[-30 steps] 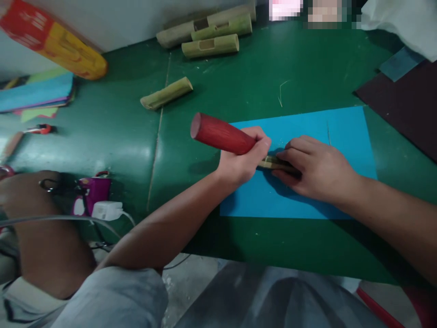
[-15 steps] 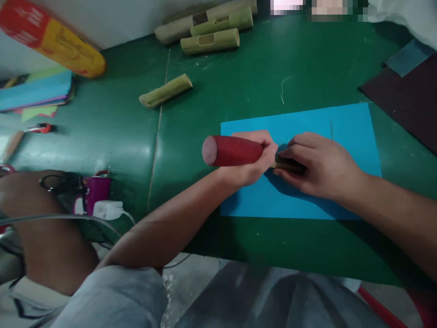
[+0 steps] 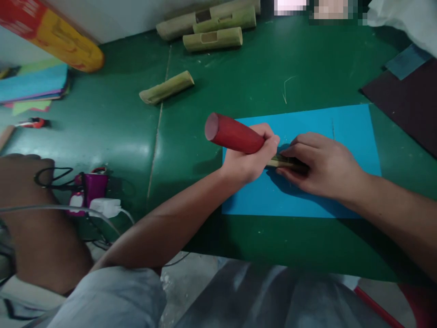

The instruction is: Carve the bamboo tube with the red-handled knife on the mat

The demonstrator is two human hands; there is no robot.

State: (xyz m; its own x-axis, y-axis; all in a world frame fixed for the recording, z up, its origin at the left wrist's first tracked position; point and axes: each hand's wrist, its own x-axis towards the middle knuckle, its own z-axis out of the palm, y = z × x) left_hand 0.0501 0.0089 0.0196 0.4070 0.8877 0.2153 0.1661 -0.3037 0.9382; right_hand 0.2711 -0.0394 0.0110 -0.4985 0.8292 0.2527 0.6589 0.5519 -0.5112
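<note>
The left hand (image 3: 251, 157) is curled tight around a smooth, round dark-red wooden handle (image 3: 232, 133) that angles up to the left. The right hand (image 3: 321, 166) presses flat-fingered on a thin pale-green bamboo strip (image 3: 278, 161) lying on the matte blue paper sheet (image 3: 341, 127) atop the glossy green table (image 3: 112, 132).

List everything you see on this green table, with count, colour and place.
red-handled tool: one, red, gripped in the left hand
bamboo strip: one, yellowish, on the blue sheet, under the right hand
blue sheet: one, blue, middle of the table
bamboo tubes: four, green-tan, three at the far edge, one apart
paper stack: one, mixed colours, far left
dark sheet: one, brown, right
table: one, green
left hand: fingers closed round the handle
right hand: fingers on the strip
</note>
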